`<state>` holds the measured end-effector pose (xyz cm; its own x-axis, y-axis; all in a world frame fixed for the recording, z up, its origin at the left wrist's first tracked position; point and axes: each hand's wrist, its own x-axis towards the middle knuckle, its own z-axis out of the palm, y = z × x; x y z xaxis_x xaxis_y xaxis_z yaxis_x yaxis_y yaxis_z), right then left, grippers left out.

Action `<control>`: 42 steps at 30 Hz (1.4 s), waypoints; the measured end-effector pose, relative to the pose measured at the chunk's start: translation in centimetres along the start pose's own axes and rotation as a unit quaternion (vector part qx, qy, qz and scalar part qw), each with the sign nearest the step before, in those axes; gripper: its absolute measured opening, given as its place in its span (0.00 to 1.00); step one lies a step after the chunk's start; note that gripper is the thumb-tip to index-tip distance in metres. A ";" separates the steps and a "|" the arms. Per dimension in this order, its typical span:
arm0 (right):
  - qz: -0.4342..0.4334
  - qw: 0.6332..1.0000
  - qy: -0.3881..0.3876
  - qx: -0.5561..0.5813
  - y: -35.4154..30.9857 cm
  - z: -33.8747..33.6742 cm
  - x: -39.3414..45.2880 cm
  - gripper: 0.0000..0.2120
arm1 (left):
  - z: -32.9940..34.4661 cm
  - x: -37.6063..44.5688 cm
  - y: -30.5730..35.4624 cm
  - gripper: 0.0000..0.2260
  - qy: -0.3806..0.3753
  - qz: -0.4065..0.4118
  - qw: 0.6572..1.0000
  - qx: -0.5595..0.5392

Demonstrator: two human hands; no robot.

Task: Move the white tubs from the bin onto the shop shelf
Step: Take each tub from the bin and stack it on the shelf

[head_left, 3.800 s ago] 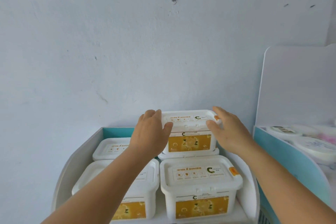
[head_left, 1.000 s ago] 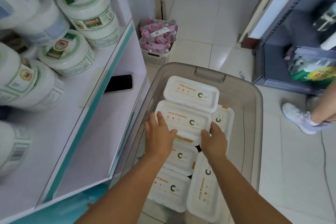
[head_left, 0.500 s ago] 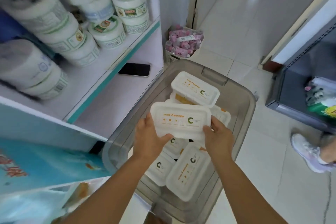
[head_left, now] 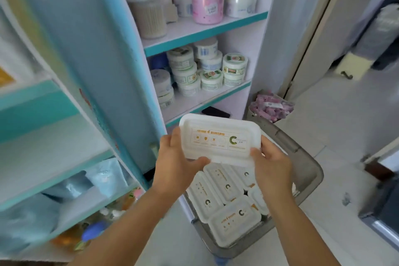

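Note:
I hold one white tub (head_left: 220,138) with an orange and green printed lid up in the air, above the grey bin (head_left: 311,170). My left hand (head_left: 177,162) grips its left end and my right hand (head_left: 272,166) grips its right end. Several more white tubs (head_left: 226,201) lie in the bin below, partly hidden by my hands. The shop shelf unit with teal edges (head_left: 64,119) stands at the left, blurred.
A second shelf unit (head_left: 205,32) behind the bin carries round white and pink jars. A black phone (head_left: 216,112) lies on its low shelf. A basket of pink packets (head_left: 269,108) sits on the tiled floor by the doorway. Dark furniture stands at the right edge.
Both hands took a tub from the bin and have lifted it well above the others. The view has swung up and left towards the shelves.

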<state>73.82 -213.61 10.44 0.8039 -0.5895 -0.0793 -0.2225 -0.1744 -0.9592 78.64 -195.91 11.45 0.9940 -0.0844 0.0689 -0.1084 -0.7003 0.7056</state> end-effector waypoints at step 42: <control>-0.337 0.909 -0.224 0.102 -33.7 29.7 -25.2 0.12 | -49.4 -10.7 -11.8 0.30 0.392 -0.044 0.919 0.004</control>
<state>77.47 -169.44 36.65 0.8737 -0.0148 0.4862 0.4738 -0.2004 -0.8575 69.80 -151.72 37.23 0.7017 0.5067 0.5010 -0.0244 -0.6856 0.7276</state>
